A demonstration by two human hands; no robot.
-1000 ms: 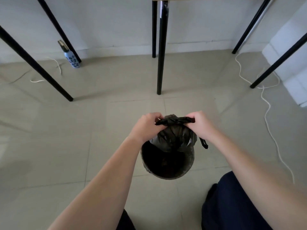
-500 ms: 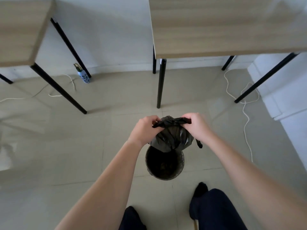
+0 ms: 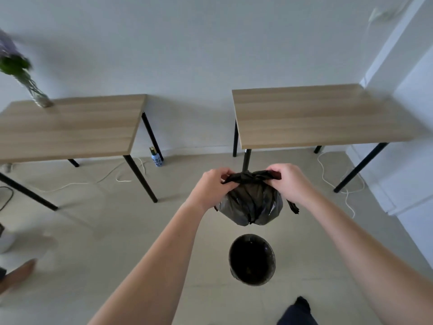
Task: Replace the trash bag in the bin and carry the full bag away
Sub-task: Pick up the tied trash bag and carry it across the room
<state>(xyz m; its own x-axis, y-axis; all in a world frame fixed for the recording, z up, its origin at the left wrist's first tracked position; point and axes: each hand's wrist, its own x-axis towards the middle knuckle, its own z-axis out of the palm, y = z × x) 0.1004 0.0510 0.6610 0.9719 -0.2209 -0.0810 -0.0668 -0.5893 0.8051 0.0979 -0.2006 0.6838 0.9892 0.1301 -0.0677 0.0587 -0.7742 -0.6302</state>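
You've got the full black trash bag (image 3: 250, 202) held up in the air w/ both hands, clear of the bin (image 3: 252, 260) and roughly above its far side. Your left hand (image 3: 214, 184) is closed on the left end of the gathered neck, your right hand (image 3: 289, 181) closed on the right end; the neck is bunched tight between them. A loose tail of plastic hangs below your right wrist.

The bin sits on the floor (image 3: 117, 231) near your feet, well apart from the bag. Its inside looks dark; can't tell if any liner is in there.

Step in hand, as I read it: closing/tying off the full bag, removal part done. The neck looks gathered but I can't tell if a knot is made. Next move prob calls for finishing the tie so nothing spills, then shifting the bag to one hand or setting it on the floor, since you'll need both hands free to fit a fresh liner. No new bag visible anywhere in view, so you'll have to fetch one.

Two wooden tables ahead, left table (image 3: 70, 127) and right table (image 3: 316, 116); white cables (image 3: 328, 179) trail on the floor near the right one, so mind your feet when carrying the bag off.
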